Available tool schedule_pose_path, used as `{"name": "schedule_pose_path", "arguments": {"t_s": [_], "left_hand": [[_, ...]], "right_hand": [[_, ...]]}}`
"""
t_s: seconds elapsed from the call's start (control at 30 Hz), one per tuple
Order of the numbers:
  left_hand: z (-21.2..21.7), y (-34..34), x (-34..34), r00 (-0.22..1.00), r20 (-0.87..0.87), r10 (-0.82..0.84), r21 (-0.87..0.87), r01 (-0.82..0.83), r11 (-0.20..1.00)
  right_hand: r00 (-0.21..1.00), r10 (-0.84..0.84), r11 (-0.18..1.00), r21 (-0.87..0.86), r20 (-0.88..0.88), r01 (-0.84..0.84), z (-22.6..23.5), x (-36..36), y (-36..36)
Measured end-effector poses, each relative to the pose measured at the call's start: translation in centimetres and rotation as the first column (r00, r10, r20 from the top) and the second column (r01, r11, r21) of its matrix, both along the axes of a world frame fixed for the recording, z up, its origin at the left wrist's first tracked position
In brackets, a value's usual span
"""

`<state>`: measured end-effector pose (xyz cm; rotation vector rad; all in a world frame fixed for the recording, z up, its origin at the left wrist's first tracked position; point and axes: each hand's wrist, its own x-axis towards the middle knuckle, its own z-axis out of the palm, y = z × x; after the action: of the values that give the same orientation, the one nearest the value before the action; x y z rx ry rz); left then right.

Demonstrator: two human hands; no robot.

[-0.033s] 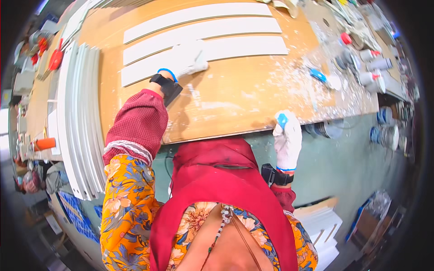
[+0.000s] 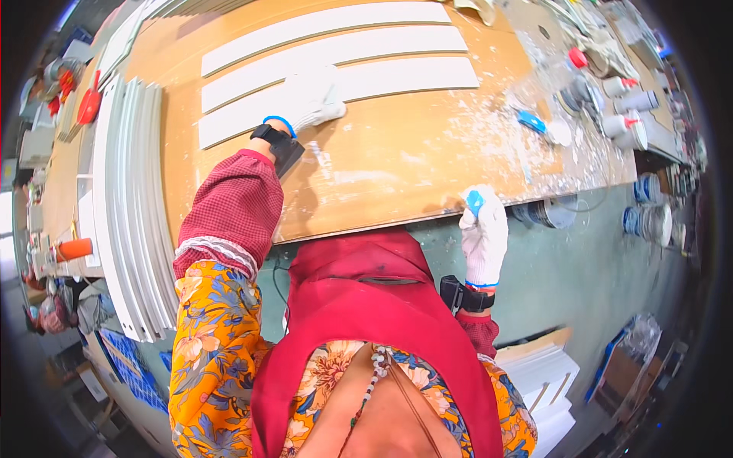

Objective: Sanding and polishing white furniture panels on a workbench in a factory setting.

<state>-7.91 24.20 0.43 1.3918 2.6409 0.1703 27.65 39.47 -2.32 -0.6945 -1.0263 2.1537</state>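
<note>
Three long white boards lie side by side on the brown worktop: the far board [image 2: 328, 37], the middle board [image 2: 405, 44] and the near board [image 2: 412, 79]. My left hand [image 2: 311, 99], in a white knitted glove, rests flat over the near and middle boards. Its thumb stands apart along the near board's edge, while the other fingers blend into the white surface. By the table's front edge, my right hand [image 2: 486, 237], gloved too, is closed around a small blue object [image 2: 475, 202]. Most of that object is hidden by the fingers.
A stack of white slats [image 2: 134, 206] stands along the worktop's left side. White flecks cover the worktop [image 2: 366, 198] toward the right, around a blue tool [image 2: 532, 122]. Bottles [image 2: 622, 126] and clutter fill the right end. Buckets [image 2: 641, 221] stand beyond the edge.
The boards and worktop sit slightly further left in view. Both hands keep nearly the same place and pose, the right one still around the blue object.
</note>
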Motion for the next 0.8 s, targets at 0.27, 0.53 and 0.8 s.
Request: {"name": "schedule_pose_path", "arguments": {"t_s": [0.27, 0.53, 0.8], "left_hand": [[-1.0, 0.4, 0.8, 0.993, 0.093, 0.070, 0.106, -0.080, 0.991], [-3.7, -7.0, 9.6, 0.996, 0.082, 0.019, 0.326, -0.045, 0.944], [-3.9, -11.3, 16.8, 0.984, 0.159, 0.083, 0.231, -0.119, 0.966]], "right_hand": [[0.999, 0.008, 1.000, -0.001, -0.034, -0.008, -1.2, 2.6, 1.3], [0.998, -0.012, 0.999, 0.051, 0.055, 0.009, -1.5, 4.2, 1.3], [0.982, -0.138, 0.988, 0.089, 0.129, 0.127, -1.9, 6.9, 0.7]]}}
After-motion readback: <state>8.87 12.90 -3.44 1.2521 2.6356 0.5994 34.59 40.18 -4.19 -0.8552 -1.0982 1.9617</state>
